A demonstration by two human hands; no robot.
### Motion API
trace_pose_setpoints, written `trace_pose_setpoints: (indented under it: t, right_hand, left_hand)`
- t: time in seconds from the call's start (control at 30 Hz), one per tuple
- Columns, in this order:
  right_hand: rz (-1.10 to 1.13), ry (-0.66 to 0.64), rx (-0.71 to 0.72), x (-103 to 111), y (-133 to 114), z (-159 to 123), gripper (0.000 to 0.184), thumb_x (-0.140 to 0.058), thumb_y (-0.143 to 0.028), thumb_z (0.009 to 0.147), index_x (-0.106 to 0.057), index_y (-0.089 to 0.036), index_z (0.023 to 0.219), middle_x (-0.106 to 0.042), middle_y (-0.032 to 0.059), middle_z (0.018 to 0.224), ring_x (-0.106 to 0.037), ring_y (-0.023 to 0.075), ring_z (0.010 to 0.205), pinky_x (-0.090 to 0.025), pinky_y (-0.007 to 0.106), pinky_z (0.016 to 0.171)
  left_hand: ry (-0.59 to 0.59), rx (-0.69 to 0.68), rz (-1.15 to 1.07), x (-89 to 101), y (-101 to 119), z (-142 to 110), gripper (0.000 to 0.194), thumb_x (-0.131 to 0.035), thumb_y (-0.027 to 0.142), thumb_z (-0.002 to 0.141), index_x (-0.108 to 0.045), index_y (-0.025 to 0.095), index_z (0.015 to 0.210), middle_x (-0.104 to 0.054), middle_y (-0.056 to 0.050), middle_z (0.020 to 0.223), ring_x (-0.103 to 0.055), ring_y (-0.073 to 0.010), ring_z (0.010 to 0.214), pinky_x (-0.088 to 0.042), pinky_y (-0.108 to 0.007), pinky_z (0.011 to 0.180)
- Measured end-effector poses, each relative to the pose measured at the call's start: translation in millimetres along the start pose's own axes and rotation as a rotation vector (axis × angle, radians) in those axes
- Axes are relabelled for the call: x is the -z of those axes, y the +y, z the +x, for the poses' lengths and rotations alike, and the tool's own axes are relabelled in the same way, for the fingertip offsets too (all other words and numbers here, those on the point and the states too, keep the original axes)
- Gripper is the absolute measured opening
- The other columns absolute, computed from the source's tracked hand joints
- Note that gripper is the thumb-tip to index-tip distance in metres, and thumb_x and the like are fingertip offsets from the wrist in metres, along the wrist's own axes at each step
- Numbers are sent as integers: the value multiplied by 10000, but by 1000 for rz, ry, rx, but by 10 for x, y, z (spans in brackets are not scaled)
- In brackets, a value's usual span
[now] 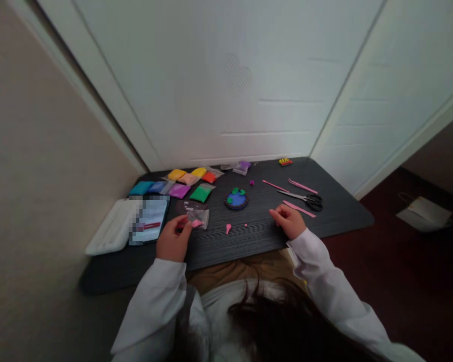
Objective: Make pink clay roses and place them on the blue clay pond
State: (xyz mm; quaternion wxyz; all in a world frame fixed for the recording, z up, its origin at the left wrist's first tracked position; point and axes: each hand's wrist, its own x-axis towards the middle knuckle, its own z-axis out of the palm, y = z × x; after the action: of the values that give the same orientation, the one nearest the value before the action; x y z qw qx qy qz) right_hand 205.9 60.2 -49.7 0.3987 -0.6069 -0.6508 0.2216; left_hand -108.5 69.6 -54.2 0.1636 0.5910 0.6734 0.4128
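Observation:
My left hand (172,237) is closed on a clear plastic packet (198,218) with pink clay in it, at the near left of the dark table (343,211). My right hand (289,221) rests on the table to the right with its fingers curled, and I cannot make out anything in them. A small pink clay piece (228,229) lies between the hands. Beyond it sits a round blue clay disc (236,199) with green bits on its rim.
Several coloured clay packets (184,183) lie at the back left. Black scissors (309,200) and pink modelling tools (302,186) lie at the right. A white tray (111,229) and a booklet (151,218) sit at the left. A small red-yellow clay piece (285,162) is at the back.

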Motion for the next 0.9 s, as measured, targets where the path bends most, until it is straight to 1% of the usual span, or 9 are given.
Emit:
trace_pose_setpoints:
  t: [0.1, 0.2, 0.3, 0.43, 0.5, 0.6, 0.73, 0.8, 0.9]
  right_hand:
    - [-4, -44, 39, -19, 35, 11, 291, -450, -457, 756, -561, -189, 777, -603, 9, 680, -542, 130, 603, -420, 253, 571]
    - [-13, -97, 72, -28, 20, 15, 270, -449, -410, 768, -585, -202, 874, -628, 25, 840, -567, 148, 760, -423, 264, 683]
    - [-39, -120, 68, 5, -27, -11, 267, -428, -413, 780, -578, -198, 728, -591, -6, 670, -533, 128, 630, -394, 246, 597]
    - [-77, -106, 26, 70, -56, -47, 380, -405, -442, 783, -440, -186, 506, -422, -38, 482, -408, 98, 479, -308, 242, 497]
    - [-82, -105, 8, 78, -38, -45, 360, -426, -448, 770, -463, -185, 527, -438, -35, 498, -418, 101, 495, -313, 245, 516]
    - [-64, -123, -5, 52, 16, -28, 261, -492, -444, 729, -564, -195, 703, -550, -13, 634, -495, 123, 588, -364, 253, 578]
    - [-76, -130, -10, 21, 59, -14, 299, -512, -436, 713, -587, -223, 909, -614, 20, 797, -542, 154, 665, -392, 277, 607]
    - [-105, -117, 7, 35, 43, -15, 281, -485, -441, 731, -596, -221, 869, -617, 21, 789, -542, 158, 670, -386, 279, 606]
    - [-145, -96, 15, 80, -18, -29, 301, -436, -446, 765, -572, -200, 658, -552, -8, 594, -500, 132, 571, -347, 258, 548]
  left_hand:
    - [4, -12, -9, -9, -5, 3, 352, -500, 418, 691, -583, 186, 941, -613, -45, 895, -561, -171, 775, -440, -300, 681]
    - [11, -29, -8, -13, -24, -1, 342, -478, 406, 709, -575, 178, 945, -612, -49, 900, -564, -167, 778, -446, -304, 686]
    - [17, -42, 4, -16, -33, -18, 333, -460, 393, 725, -569, 168, 946, -609, -56, 892, -564, -165, 772, -449, -304, 676]
    - [16, -39, 28, -32, -19, -43, 326, -465, 376, 730, -560, 163, 956, -603, -59, 908, -559, -157, 784, -447, -294, 686]
    - [10, -33, 43, -45, -12, -43, 308, -474, 364, 727, -566, 172, 949, -606, -49, 880, -557, -151, 774, -445, -290, 691]
    - [8, -27, 58, -65, -7, -30, 279, -494, 340, 717, -576, 174, 925, -608, -44, 862, -553, -145, 754, -441, -288, 699]
    - [8, -35, 55, -67, 10, -28, 251, -516, 321, 703, -583, 178, 898, -611, -35, 861, -548, -139, 754, -435, -282, 717]
    - [15, -35, 49, -51, 24, -43, 251, -513, 322, 707, -581, 181, 903, -612, -30, 864, -548, -133, 752, -437, -272, 708]
    - [34, -23, 43, -20, 43, -71, 268, -477, 329, 734, -568, 181, 938, -612, -31, 878, -549, -125, 737, -441, -260, 671]
